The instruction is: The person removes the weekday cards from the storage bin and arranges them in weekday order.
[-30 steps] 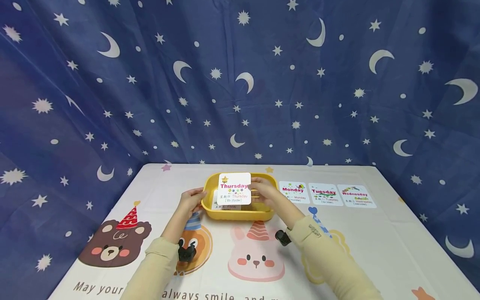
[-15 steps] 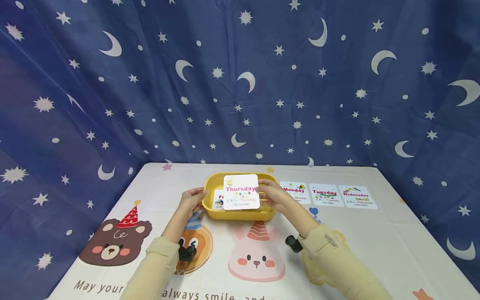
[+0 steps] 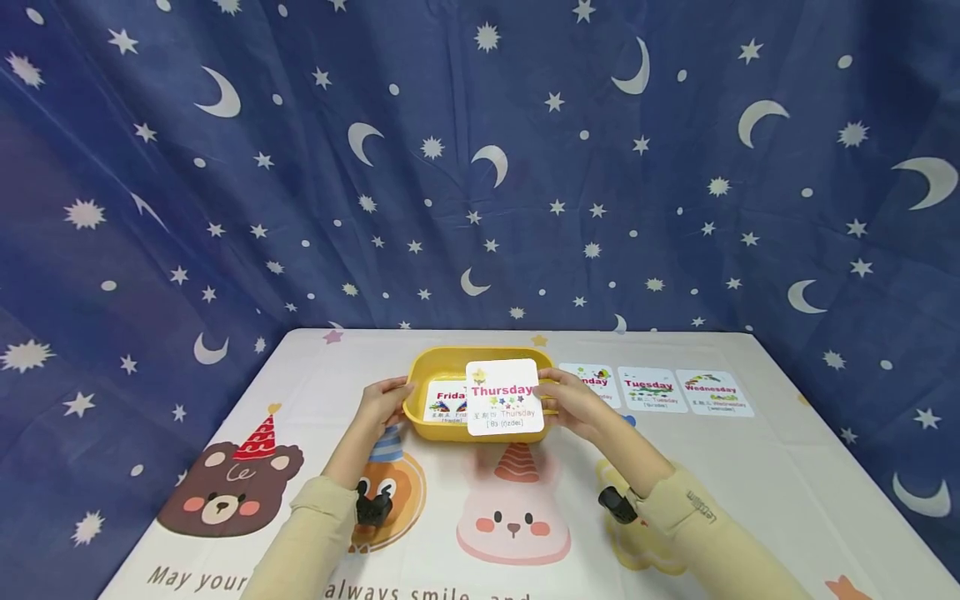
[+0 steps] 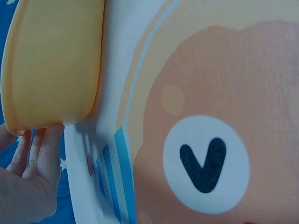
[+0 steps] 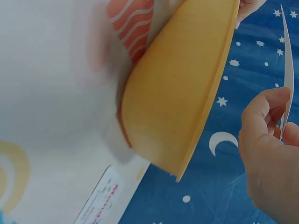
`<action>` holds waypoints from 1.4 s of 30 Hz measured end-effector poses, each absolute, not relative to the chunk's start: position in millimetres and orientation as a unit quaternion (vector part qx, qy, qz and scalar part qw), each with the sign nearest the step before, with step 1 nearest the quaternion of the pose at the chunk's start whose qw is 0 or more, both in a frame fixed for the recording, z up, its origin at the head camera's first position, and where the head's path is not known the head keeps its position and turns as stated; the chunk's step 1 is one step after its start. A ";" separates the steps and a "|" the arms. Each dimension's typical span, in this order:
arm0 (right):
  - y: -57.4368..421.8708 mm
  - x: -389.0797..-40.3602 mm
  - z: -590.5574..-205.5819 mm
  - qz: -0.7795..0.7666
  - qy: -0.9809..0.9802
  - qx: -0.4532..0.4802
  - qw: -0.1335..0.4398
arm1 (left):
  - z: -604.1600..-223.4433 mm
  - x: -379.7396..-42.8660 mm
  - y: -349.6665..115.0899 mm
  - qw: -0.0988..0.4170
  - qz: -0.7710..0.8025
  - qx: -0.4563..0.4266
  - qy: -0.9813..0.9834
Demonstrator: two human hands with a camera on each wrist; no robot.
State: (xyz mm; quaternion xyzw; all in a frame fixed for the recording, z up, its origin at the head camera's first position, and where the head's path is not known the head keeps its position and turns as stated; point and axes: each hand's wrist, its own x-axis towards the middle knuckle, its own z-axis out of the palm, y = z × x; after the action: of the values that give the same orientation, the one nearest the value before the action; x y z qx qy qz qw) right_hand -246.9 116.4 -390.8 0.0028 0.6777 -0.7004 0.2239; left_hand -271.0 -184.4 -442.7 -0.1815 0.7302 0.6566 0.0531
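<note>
Above the tray (image 3: pixel 435 431), the right hand (image 3: pixel 573 403) pinches a round-cornered card (image 3: pixel 504 407).

Room above tray (image 3: pixel 442 431) L, Thurs. card (image 3: pixel 504 400) blocks R

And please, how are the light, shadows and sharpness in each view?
Head: evenly lit, lettering on the Thursday card readable; left wrist: dim, bluish, with a soft shadow beside the yellow tray; right wrist: lettering on the Monday card blurred.
</note>
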 end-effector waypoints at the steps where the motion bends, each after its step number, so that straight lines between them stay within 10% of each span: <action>1: 119.4 -245.5 -391.5 -0.701 0.678 0.001 0.224 | -442.8 -270.9 -184.1 0.054 0.657 -0.182 0.730; 42: 223.7 -204.2 -417.9 -0.641 0.731 -0.007 0.233 | -442.2 -270.9 -183.4 0.061 0.638 -0.187 0.744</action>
State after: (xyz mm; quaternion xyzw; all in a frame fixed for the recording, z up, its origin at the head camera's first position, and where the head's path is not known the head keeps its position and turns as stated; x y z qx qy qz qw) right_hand -204.2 223.7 -417.9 -0.0069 0.7310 -0.6414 0.2327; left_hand -270.9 -183.4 -442.2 -0.1867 0.7444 0.6382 0.0609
